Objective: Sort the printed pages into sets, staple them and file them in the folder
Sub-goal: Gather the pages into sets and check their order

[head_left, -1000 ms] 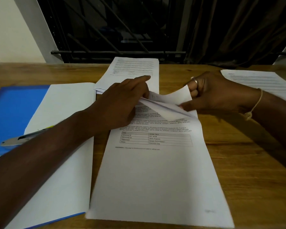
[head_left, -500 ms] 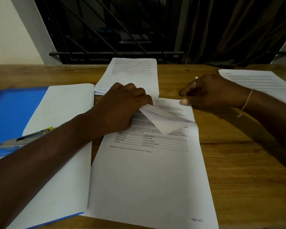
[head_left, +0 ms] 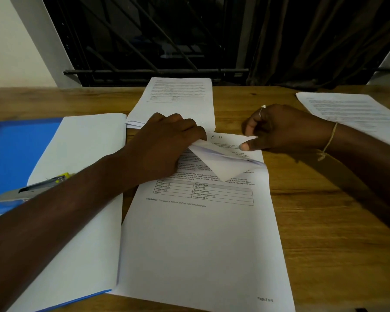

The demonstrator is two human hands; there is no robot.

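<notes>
Page set (head_left: 203, 244) lies flat mid-table (head_left: 324, 244): white sheets, printed text and a ruled grid up top, "Page 2 of 6" at foot. Top sheet's upper corner is folded back, gripped by curled left hand (head_left: 167, 145). Right hand (head_left: 286, 129): fingers curled, thumb on upper edge; pinch unclear.

Two bare forearms entering from 7 and 3 o'clock, left hand (head_left: 164, 145), right hand (head_left: 286, 129) with silver-toned ring (head_left: 262, 108) at its 11 o'clock, thin pale thread bracelet (head_left: 332, 136) round right wrist, knotted tail hanging toward 6 o'clock
</notes>
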